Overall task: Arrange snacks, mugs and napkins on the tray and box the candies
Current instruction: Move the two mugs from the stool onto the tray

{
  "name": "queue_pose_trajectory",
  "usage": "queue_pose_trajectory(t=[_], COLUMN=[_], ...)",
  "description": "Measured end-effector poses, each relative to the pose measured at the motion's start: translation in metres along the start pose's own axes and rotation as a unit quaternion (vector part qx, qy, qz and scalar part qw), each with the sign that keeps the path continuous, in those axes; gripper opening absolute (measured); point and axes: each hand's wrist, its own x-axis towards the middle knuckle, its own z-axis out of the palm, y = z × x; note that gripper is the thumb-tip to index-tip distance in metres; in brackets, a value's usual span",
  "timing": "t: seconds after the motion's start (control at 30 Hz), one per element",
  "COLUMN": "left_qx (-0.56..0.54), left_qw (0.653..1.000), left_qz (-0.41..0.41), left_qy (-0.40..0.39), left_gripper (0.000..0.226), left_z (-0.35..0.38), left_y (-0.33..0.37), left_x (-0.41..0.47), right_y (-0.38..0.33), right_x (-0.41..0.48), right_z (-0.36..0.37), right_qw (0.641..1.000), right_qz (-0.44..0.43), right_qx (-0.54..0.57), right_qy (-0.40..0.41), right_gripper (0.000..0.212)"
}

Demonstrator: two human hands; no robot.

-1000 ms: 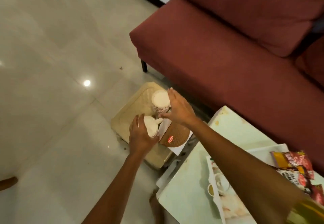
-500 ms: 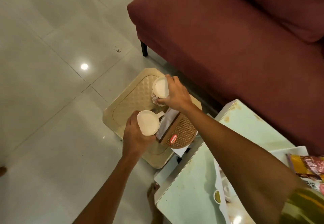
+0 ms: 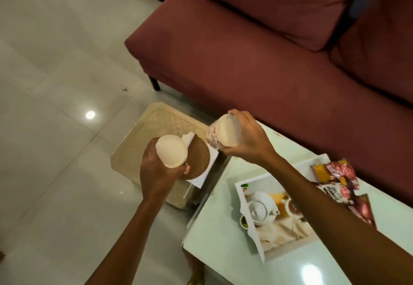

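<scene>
My left hand (image 3: 156, 173) grips a white mug (image 3: 171, 150), held in the air above a brown round napkin holder (image 3: 199, 162) with white napkins. My right hand (image 3: 245, 141) holds a second mug (image 3: 223, 134), white with small red flowers, lifted over the near corner of the pale green table (image 3: 214, 229). A white tray printed with a teapot picture (image 3: 268, 213) lies on that table, partly hidden by my right forearm. Snack packets (image 3: 337, 182) in red and yellow lie at the tray's far right end.
A beige plastic stool (image 3: 143, 141) stands on the tiled floor left of the table and carries the napkin holder. A maroon sofa (image 3: 257, 50) runs along the far side, close to the table. Glossy floor tiles spread to the left.
Both mugs have been lifted off the stool. My right hand has carried its mug rightward to the table corner; my left hand has raised its mug above the napkin holder.
</scene>
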Motion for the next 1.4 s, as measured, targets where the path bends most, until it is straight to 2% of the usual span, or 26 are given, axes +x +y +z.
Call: queue_pose_trajectory(t=[0.27, 0.47, 0.57, 0.87, 1.13, 1.4], left_qx=[-0.035, -0.02, -0.019, 0.011, 0.006, 0.023], left_qw=[0.995, 0.979, 0.972, 0.962, 0.958, 0.95], left_qz=[0.041, 0.112, 0.091, 0.128, 0.119, 0.145], left_qy=[-0.078, -0.171, -0.217, -0.243, -0.259, -0.275], left_gripper=[0.097, 0.079, 0.08, 0.088, 0.091, 0.092], left_z=[0.072, 0.154, 0.195, 0.295, 0.324, 0.336], left_y=[0.067, 0.085, 0.086, 0.069, 0.063, 0.069], left_x=[-0.082, -0.115, -0.123, -0.135, -0.137, -0.143], right_y=[0.087, 0.168, 0.202, 0.258, 0.274, 0.282], right_x=[-0.173, -0.25, -0.264, -0.263, -0.256, -0.258], right_z=[-0.044, -0.027, -0.01, 0.035, 0.039, 0.036], right_qw=[0.994, 0.983, 0.981, 0.987, 0.988, 0.986], right_qz=[0.096, 0.17, 0.178, 0.15, 0.145, 0.153], right_qx=[0.039, 0.054, 0.058, 0.058, 0.052, 0.052], right_qy=[0.019, 0.04, 0.05, -0.005, -0.026, -0.028], right_gripper=[0.091, 0.097, 0.096, 0.092, 0.092, 0.089])
